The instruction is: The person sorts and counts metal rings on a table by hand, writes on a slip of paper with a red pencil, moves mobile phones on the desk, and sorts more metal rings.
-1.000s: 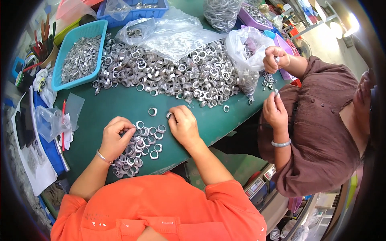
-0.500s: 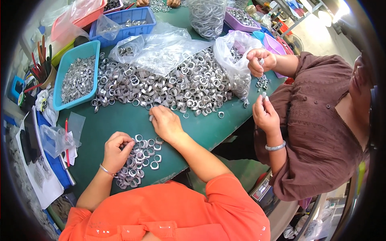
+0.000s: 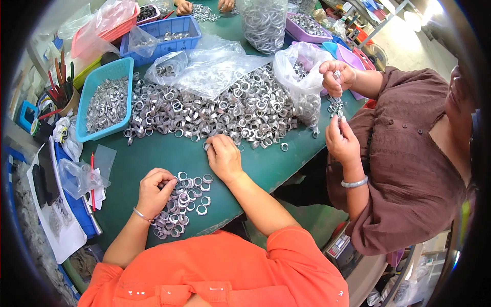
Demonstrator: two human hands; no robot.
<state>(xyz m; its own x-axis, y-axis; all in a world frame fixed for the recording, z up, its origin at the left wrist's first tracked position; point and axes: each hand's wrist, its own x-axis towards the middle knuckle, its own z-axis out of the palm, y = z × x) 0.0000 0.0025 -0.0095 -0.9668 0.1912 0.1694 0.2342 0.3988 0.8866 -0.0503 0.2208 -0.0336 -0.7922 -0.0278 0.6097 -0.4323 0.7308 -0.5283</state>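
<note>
My right hand point(image 3: 225, 159) rests at the near edge of a big heap of silver-grey metal rings point(image 3: 220, 112). Its fingers are bent, and a ring point(image 3: 206, 146) shows at the fingertips. Closer to me, my left hand point(image 3: 155, 192) is closed in a pinch, thumb against fingers. Whatever is between them is hidden. Right beside it lies a small loose pile of rings point(image 3: 180, 207), spread between my two forearms on the green tabletop point(image 3: 133, 163).
A turquoise basket point(image 3: 82, 115) of small metal pieces stands left of the heap. Clear plastic bags point(image 3: 209, 69) lie over its back. A co-worker in brown point(image 3: 404, 153) sits at the right, holding small metal pieces. Across the table are another person's hands point(image 3: 184, 7).
My right hand has shifted slightly right along the heap's edge with the ring. My left hand keeps its pinch beside the small pile. The co-worker's two hands have come closer together.
</note>
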